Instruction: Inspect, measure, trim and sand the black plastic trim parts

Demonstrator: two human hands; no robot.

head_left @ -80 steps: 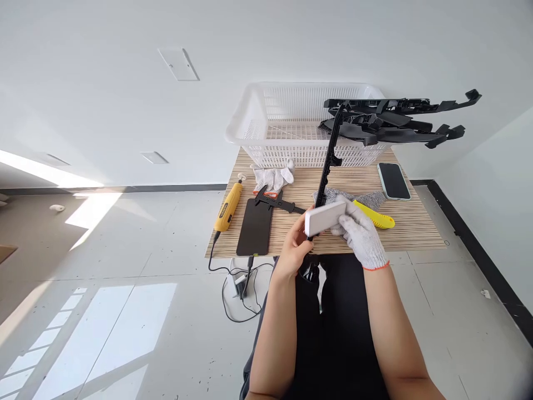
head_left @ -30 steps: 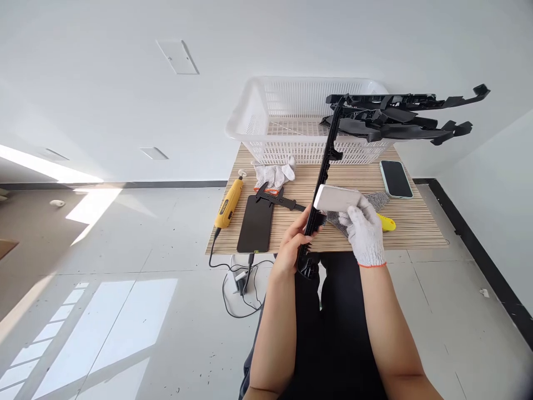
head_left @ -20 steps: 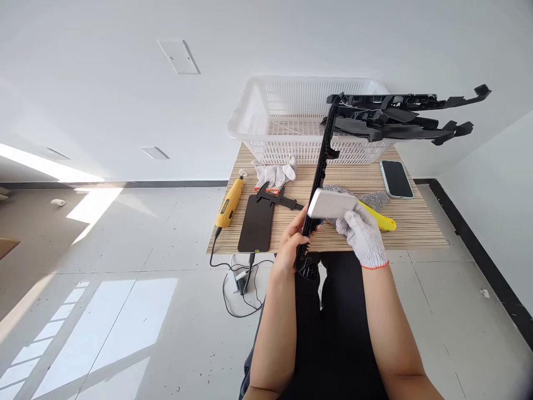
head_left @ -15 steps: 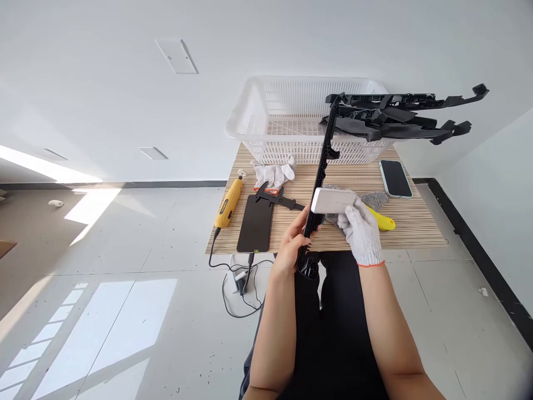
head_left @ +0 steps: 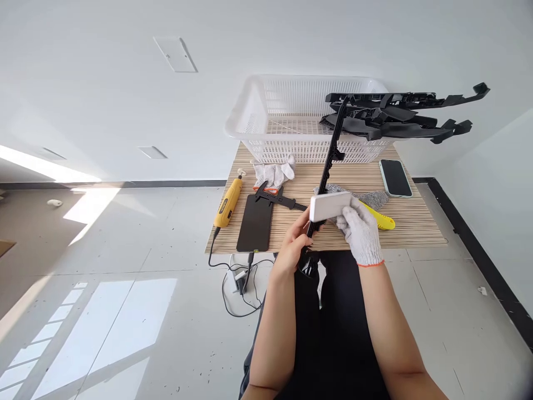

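My bare left hand [head_left: 296, 244] is wrapped round the lower part of a long black plastic trim strip [head_left: 333, 147], which slants up toward the basket. In a white knit glove, my right hand [head_left: 358, 230] grips a flat white block [head_left: 331, 205] with rounded edges. The block's left end overlaps the strip just above my left hand; whether they touch I cannot tell. Beneath the right hand lies a grey cloth or glove [head_left: 375, 199], and a yellow-handled tool [head_left: 383, 222] sticks out beside it. What kind of tool it is stays hidden.
A white plastic basket [head_left: 291, 139] at the back holds several black plastic parts [head_left: 400, 128] overhanging its right side. On the striped table [head_left: 416, 236] lie a yellow rotary tool [head_left: 229, 203], black tablet-like slab [head_left: 255, 225], black caliper [head_left: 283, 200], white glove [head_left: 275, 173] and phone [head_left: 395, 179].
The white block has shifted slightly down and left along the strip, with my right hand. The strip has turned a little, its upper end moving right. My left hand keeps its hold.
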